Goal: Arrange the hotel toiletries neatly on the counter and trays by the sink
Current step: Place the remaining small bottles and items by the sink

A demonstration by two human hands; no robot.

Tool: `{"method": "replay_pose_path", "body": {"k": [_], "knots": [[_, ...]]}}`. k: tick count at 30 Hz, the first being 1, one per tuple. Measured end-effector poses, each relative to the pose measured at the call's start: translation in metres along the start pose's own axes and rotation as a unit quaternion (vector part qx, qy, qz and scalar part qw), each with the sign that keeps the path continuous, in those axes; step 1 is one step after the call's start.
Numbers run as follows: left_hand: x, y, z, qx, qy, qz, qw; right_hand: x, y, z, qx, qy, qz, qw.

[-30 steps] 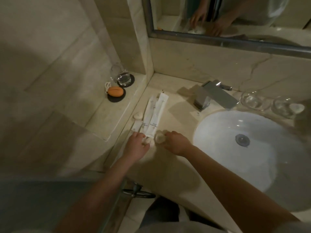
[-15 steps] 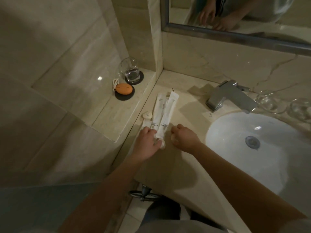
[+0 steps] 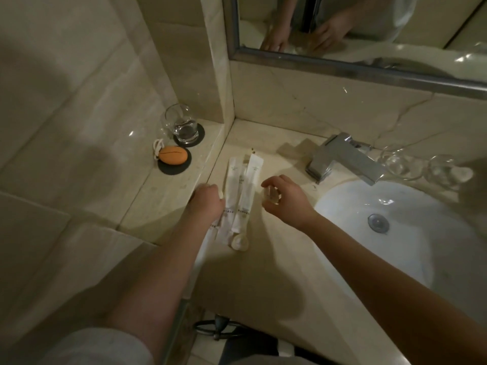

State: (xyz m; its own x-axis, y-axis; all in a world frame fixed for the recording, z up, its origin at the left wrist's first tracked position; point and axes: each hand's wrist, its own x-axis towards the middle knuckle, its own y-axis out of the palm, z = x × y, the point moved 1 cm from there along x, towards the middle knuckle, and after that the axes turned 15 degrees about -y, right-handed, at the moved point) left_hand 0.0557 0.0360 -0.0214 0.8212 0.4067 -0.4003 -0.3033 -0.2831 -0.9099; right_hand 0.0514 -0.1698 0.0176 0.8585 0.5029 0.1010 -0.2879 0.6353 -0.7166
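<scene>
1. Beige marble forms the counter [image 3: 276, 272] that surrounds the white sink [image 3: 421, 233].
2. I see a bundle of long white packets [image 3: 243, 191] lying side by side on the counter, left of the sink, with their lengths running away from me.
3. A small round packet [image 3: 239, 242] lies at the near end of that bundle, touching it, also left of the sink.
4. My operator's left hand [image 3: 207, 204] sits farther left of the sink, against the outer edge of the packets. Its fingers are curled downward, but I cannot tell whether they grasp anything.
5. The right hand [image 3: 286, 204] is between the packets and the sink, raised a little above the counter. It pinches a small clear object [image 3: 271, 196] between thumb and fingertips.
6. Behind the sink stands a square metal tap [image 3: 342, 159], its spout reaching over the rim.
7. Two glass dishes [image 3: 398, 165] sit behind the sink to the right of the tap, just beside each other.
8. Far left of the sink a raised ledge [image 3: 163, 201] carries a glass tumbler [image 3: 181, 125] and an orange oval thing [image 3: 173, 154], each on a dark coaster [image 3: 174, 168].
9. A framed mirror [image 3: 369, 22] hangs on the wall behind the sink and reflects both hands.
</scene>
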Motion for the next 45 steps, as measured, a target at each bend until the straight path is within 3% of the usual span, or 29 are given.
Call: {"method": "replay_pose_path", "body": {"k": [8, 12, 23, 33, 38, 45], "knots": [[-0.012, -0.002, 0.000, -0.051, 0.010, -0.048, 0.997, -0.009, -0.016, 0.000, 0.091, 0.017, -0.054, 0.994], [-0.032, -0.012, -0.016, -0.129, 0.015, -0.068, 0.989, -0.017, -0.030, -0.004, 0.114, 0.013, -0.066, 0.991], [-0.107, -0.031, -0.131, -0.229, 0.147, -0.067, 0.960, -0.085, -0.119, -0.043, 0.180, 0.075, -0.123, 0.973], [-0.146, -0.024, -0.268, -0.189, 0.287, -0.027, 0.939, -0.145, -0.209, -0.111, 0.067, 0.190, -0.187, 0.961], [-0.141, -0.017, -0.338, -0.113, 0.320, 0.007, 0.941, -0.162, -0.231, -0.150, 0.094, 0.230, -0.229, 0.941], [-0.112, 0.009, -0.410, 0.001, 0.294, 0.042, 0.955, -0.170, -0.240, -0.203, 0.195, 0.269, -0.279, 0.901]]}}
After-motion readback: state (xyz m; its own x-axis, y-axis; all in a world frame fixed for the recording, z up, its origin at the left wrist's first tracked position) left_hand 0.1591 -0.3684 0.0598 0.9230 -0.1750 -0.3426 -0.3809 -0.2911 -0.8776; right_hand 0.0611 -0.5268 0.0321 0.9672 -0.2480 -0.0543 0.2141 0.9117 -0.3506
